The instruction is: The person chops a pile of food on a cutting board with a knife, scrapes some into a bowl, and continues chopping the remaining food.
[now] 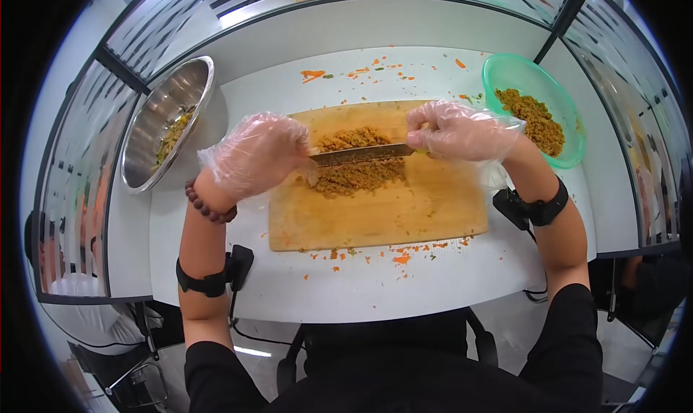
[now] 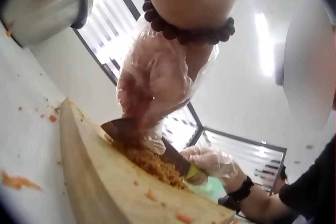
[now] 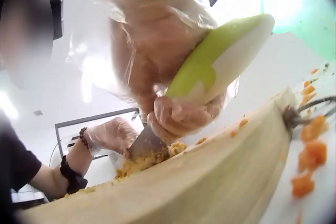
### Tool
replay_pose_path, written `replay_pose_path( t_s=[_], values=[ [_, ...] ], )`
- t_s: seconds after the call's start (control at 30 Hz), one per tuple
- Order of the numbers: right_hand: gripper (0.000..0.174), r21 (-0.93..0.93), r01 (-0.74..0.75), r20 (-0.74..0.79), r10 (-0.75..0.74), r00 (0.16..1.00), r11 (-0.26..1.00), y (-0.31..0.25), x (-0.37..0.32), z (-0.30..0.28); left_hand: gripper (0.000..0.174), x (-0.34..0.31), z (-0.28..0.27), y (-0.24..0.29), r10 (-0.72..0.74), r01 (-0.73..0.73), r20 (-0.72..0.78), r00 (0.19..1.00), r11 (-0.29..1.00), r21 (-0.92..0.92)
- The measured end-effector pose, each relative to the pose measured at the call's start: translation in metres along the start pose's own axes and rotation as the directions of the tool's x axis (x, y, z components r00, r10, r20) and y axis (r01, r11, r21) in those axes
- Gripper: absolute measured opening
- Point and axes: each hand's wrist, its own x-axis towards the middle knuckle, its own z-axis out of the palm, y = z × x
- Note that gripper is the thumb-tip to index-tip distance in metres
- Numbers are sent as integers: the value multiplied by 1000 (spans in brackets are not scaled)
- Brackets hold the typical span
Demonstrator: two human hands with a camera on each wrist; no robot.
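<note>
A kitchen knife [image 1: 362,154] lies crosswise over a heap of finely chopped orange-brown food [image 1: 355,179] on a wooden cutting board [image 1: 379,222]. My right hand [image 1: 462,130], in a clear plastic glove, grips its green and white handle [image 3: 226,58]. At the other end my gloved left hand [image 1: 263,153] pinches the blade near the tip, which pokes out past the fingers in the left wrist view. The blade's edge is down in the heap, with food on both sides of it.
A steel bowl [image 1: 137,149] with some food inside stands tilted at the left. A green bowl [image 1: 574,102] at the right holds more chopped food. Orange scraps [image 1: 401,258] litter the white table [image 1: 325,297] around the board, and partitions enclose it.
</note>
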Motion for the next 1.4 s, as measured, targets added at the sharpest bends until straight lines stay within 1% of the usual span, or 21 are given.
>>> replay_pose_path(
  t_s=[0.03, 0.13, 0.23, 0.33, 0.43, 0.53, 0.57, 0.63, 0.67, 0.73, 0.77, 0.87, 0.9, 1.0, 1.03, 1.1, 1.13, 1.17, 1.3, 1.37, 1.4],
  values=[
    [26, 10, -17, 14, 17, 1000, 1000, -4, -3, -2, 21, 0, -1, 1, 4, -4, 9, 1000, 1000, 9],
    [27, -88, 69, -46, -74, 996, 994, 13, 9, 14, 21, -3, 0, 6, 5, -5, 36, 999, 1000, -3],
    [36, 45, -61, 28, 59, 998, 997, 4, 2, 5, 19, -5, -11, 7, -25, 25, 25, 999, 1000, -10],
    [27, -61, -1, 2, 1, 1000, 998, -12, -8, 2, 19, -9, -10, 9, 26, -26, -3, 1000, 999, 38],
    [35, -85, -28, -26, 25, 999, 996, 3, 2, 15, 17, -5, -2, 3, 40, -40, 8, 999, 999, 37],
    [38, -70, -100, 58, 104, 993, 993, -19, -9, 0, 18, -11, -20, 11, -57, 60, 51, 997, 997, -47],
    [38, -110, -66, 50, 72, 996, 992, -16, -6, 6, 19, -12, -14, 4, -4, 8, 46, 999, 997, -77],
    [39, -202, 0, 26, 5, 1000, 979, -8, 0, 18, 20, -10, -1, 1, -10, 12, 54, 998, 999, -35],
    [34, -143, 15, 11, -13, 1000, 990, -8, 0, 15, 20, -6, 1, 2, -6, 7, 50, 999, 1000, -15],
    [28, -14, 34, -17, -35, 999, 999, -4, -4, 11, 20, -7, -16, 9, -69, 67, 97, 993, 997, 30],
    [26, -57, 64, -19, -66, 998, 996, -1, -5, 13, 21, -9, -20, 12, -102, 96, 125, 987, 994, 50],
    [22, -184, 161, -19, -167, 986, 970, -3, -4, 19, 21, -13, 1, 7, 98, -99, 43, 994, 995, 19],
    [19, -165, 24, 25, -21, 999, 986, -12, -8, 17, 21, -12, 4, 11, -4, -2, 81, 997, 998, 68],
    [20, -133, 115, -36, -121, 992, 984, -5, -11, 7, 17, -13, -14, 16, -5, 2, 41, 999, 997, 74],
    [20, -130, 124, -27, -128, 991, 984, -4, -11, 7, 21, -15, -16, 19, -79, 77, 32, 996, 995, 58],
    [19, -119, 144, -11, -147, 989, 982, -4, -12, 7, 19, -13, 4, 9, -38, 36, 36, 999, 997, 63],
    [19, -141, 131, -20, -135, 991, 981, -3, -11, 9, 18, -10, 7, 8, -15, 13, 35, 999, 997, 70],
    [19, -163, 118, -31, -124, 992, 980, -1, -9, 13, 18, -8, 5, 8, -49, 44, 78, 996, 997, 64],
    [17, -205, 72, -85, -91, 992, 976, -14, -16, 7, 18, -11, -5, 11, -15, 9, 45, 999, 989, 150],
    [17, -252, 156, -134, -194, 972, 955, 1, -8, 21, 16, -11, 0, 6, 26, -31, 31, 999, 979, 201],
    [16, -285, 197, -161, -249, 955, 938, 10, -3, 26, 14, -11, -2, 8, 1, -9, 41, 999, 983, 185]
  ],
)
